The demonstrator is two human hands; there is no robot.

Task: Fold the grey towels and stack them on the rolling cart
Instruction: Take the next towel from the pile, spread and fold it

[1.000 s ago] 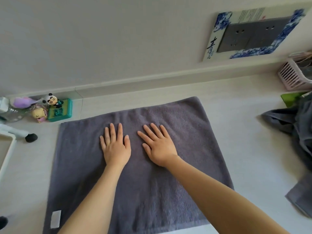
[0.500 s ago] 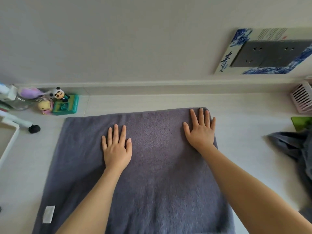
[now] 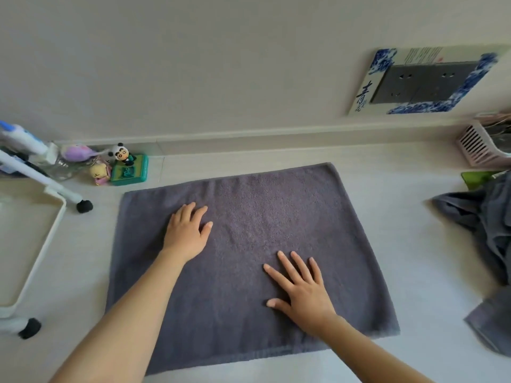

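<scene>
Grey towel (image 3: 249, 258), folded to a rectangle, lies flat on the pale floor (image 3: 414, 272) before me. My left hand (image 3: 188, 233) and right hand (image 3: 301, 288) both rest palm-down on it, fingers straight, gripping nothing. At left, the white rolling cart (image 3: 36, 244) stands just beside the towel, its black caster (image 3: 84, 206) near the far-left corner. Small toy figurines (image 3: 121, 164) sit against the skirting. At right, a heap of unfolded grey towels (image 3: 486, 230) and a pink slatted basket (image 3: 478, 147). A grey wall socket (image 3: 423, 82) has a blue-patterned surround.
</scene>
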